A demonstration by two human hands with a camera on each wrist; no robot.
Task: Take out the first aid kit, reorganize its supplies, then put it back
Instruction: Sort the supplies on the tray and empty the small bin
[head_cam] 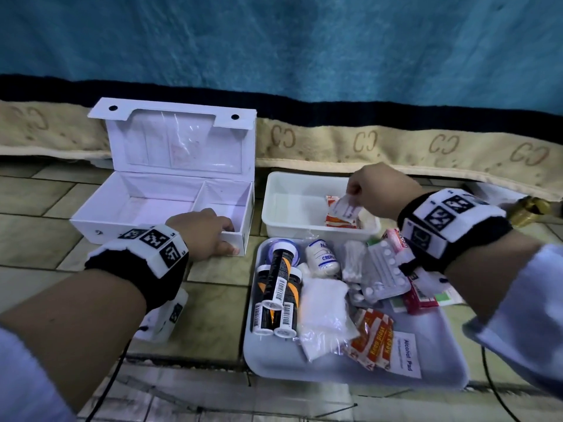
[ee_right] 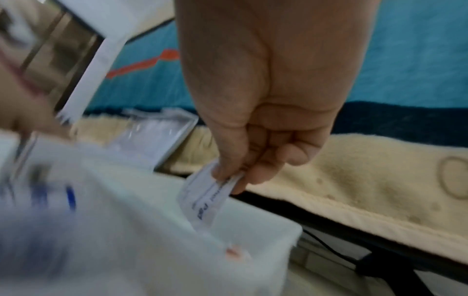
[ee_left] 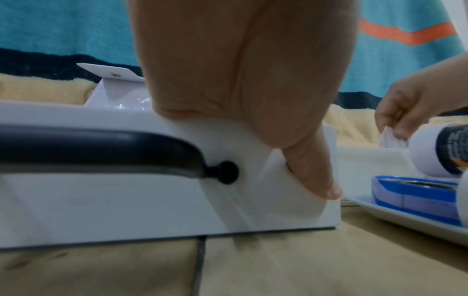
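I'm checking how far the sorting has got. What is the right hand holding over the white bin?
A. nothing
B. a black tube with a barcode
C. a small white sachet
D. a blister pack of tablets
C: the right hand pinches a small white sachet above the white bin.

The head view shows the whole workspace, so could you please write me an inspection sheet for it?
Surface: tiled floor.
Job's things: first aid kit open and empty; supplies heaped on the tray; plaster packets in the white tub.
Clutter: brass object far right.
Hands: left hand grips the kit's front wall; right hand pinches a white sachet over the tub.
Cables: black cable below the left wrist.
Surroundings: blue and beige blanket behind.
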